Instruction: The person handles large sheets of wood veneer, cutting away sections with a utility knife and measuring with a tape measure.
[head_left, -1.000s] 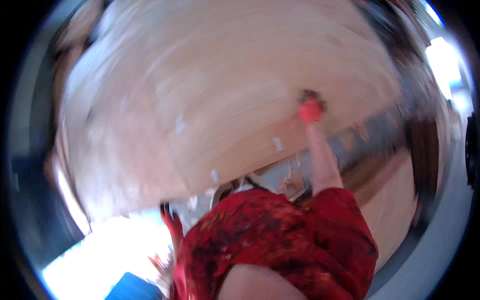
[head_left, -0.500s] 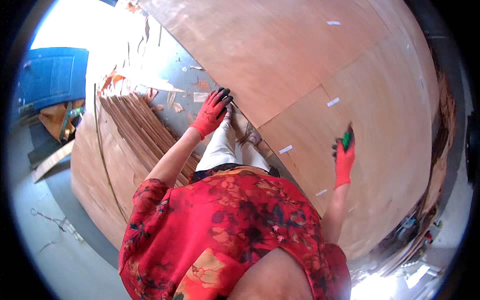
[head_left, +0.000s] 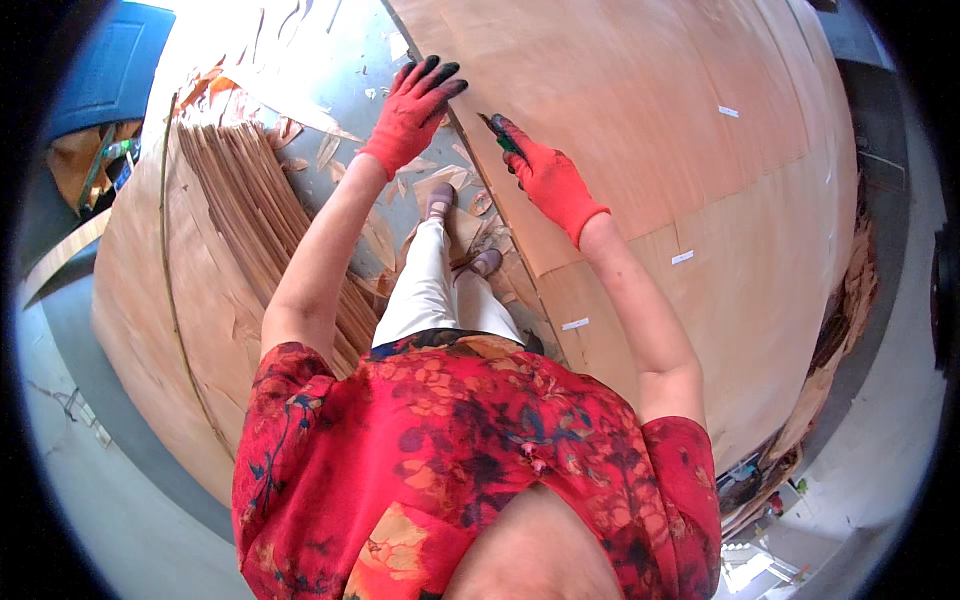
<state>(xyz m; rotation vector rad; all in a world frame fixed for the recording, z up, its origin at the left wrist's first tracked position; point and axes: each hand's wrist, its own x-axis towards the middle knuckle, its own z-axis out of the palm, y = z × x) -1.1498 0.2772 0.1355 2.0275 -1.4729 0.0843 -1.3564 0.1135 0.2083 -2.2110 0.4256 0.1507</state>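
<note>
Left hand [head_left: 408, 115] at wood sheet's [head_left: 640, 140] edge, fingers apart, seemingly empty. Right hand [head_left: 550, 180] clamped on green-handled tool [head_left: 509, 144], over same sheet, near edge. At least 3 white strips [head_left: 683, 257] already on sheet; what remains, cannot tell.
</note>
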